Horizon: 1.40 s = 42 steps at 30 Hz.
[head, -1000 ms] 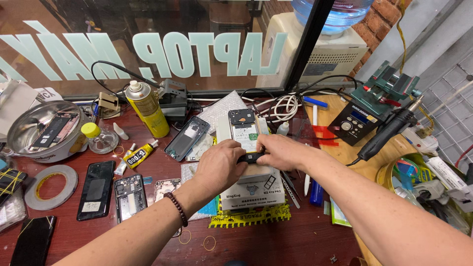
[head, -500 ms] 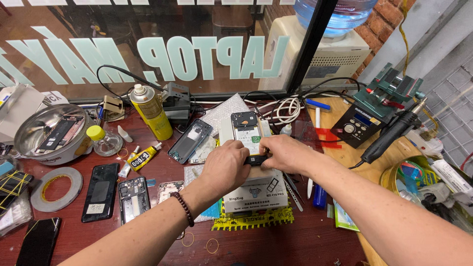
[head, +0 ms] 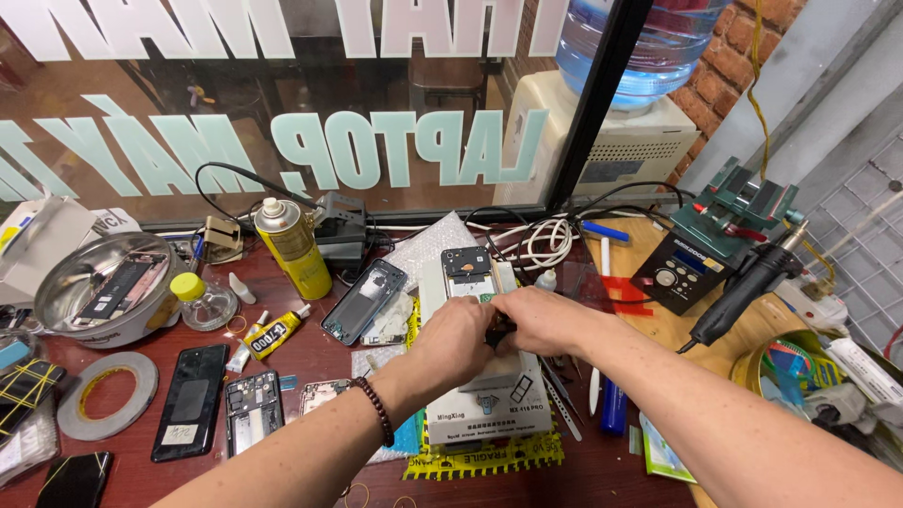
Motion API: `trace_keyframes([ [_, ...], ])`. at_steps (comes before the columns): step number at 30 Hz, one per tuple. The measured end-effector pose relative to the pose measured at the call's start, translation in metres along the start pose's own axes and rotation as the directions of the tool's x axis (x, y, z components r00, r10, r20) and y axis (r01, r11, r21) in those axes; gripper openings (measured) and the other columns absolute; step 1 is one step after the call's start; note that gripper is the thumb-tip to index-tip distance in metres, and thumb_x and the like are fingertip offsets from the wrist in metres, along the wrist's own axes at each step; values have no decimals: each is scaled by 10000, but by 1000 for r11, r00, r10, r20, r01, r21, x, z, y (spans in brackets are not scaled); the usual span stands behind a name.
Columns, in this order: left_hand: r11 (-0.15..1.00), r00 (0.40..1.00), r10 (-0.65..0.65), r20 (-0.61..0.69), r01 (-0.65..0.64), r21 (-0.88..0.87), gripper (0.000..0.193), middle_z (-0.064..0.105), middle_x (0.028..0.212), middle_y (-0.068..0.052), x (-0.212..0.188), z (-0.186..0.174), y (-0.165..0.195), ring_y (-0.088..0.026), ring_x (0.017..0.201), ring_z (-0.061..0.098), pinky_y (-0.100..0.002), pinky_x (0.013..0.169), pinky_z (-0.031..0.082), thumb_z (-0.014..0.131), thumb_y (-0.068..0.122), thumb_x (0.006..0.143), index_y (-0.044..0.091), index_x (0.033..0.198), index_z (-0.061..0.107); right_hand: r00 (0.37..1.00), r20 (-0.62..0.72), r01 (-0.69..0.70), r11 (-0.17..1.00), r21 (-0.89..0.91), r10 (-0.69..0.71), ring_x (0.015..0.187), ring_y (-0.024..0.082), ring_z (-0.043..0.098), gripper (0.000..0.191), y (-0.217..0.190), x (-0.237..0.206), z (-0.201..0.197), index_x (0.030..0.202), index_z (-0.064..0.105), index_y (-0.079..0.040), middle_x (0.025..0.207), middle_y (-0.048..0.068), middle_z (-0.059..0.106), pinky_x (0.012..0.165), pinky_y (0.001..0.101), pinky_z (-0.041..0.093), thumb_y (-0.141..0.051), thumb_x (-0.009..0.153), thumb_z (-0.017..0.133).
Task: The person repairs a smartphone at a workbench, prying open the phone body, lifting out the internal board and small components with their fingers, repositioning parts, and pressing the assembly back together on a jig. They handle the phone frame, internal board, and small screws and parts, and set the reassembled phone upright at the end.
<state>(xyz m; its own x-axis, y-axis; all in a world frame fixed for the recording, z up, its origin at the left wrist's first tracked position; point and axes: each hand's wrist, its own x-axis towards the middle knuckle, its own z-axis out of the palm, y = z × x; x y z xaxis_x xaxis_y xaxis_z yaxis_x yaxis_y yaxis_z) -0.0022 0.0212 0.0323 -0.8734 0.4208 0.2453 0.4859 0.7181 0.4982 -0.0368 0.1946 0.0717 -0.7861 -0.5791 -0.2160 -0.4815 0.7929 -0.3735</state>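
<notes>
My left hand (head: 450, 341) and my right hand (head: 544, 320) meet fingertip to fingertip over a white box-shaped bench device (head: 484, 406). Both pinch a small dark part (head: 497, 332) between them; its shape is mostly hidden by the fingers. Just beyond the hands an opened phone (head: 467, 273), its back removed and its insides showing, lies on the far end of the white device. A dark bead bracelet (head: 378, 410) is on my left wrist.
A yellow spray can (head: 293, 246), a phone frame (head: 364, 301), a glue tube (head: 273, 331), a steel bowl (head: 66, 282), a tape roll (head: 106, 406) and black phones (head: 190, 400) lie left. A hot-air station (head: 696, 273) and its handle (head: 752, 282) stand right. A glass window (head: 282, 113) backs the bench.
Both hands stay together on the small dark part over the white device. The view has shifted so that more of the window and the water bottle shows.
</notes>
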Motion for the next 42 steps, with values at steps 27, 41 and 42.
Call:
trace_keyframes([
  [27, 995, 981, -102, 166, 103, 2, 336, 708, 1035, -195, 8, -10, 2, -370, 995, 692, -438, 891, 563, 830, 191, 692, 40, 977, 737, 993, -85, -71, 995, 66, 76, 1069, 331, 690, 323, -11, -21, 5, 1054, 642, -53, 1061, 147, 737, 883, 430, 533, -207, 803, 774],
  [41, 989, 963, -142, 229, 145, 4, 305, 723, 1005, -177, 12, -1, -16, -340, 967, 706, -409, 854, 570, 790, 196, 730, 51, 989, 722, 989, -146, 2, 991, 136, 18, 969, 336, 717, 283, 5, -19, 15, 1000, 690, -80, 985, 142, 743, 830, 424, 553, -242, 785, 775],
  [42, 990, 969, -130, 209, 139, -31, 356, 710, 982, -167, 10, -1, -20, -332, 934, 700, -409, 821, 570, 826, 197, 688, 44, 986, 703, 988, -147, -19, 990, 138, 39, 950, 335, 722, 263, 8, -20, 17, 992, 693, -85, 969, 139, 743, 816, 427, 557, -251, 800, 763],
])
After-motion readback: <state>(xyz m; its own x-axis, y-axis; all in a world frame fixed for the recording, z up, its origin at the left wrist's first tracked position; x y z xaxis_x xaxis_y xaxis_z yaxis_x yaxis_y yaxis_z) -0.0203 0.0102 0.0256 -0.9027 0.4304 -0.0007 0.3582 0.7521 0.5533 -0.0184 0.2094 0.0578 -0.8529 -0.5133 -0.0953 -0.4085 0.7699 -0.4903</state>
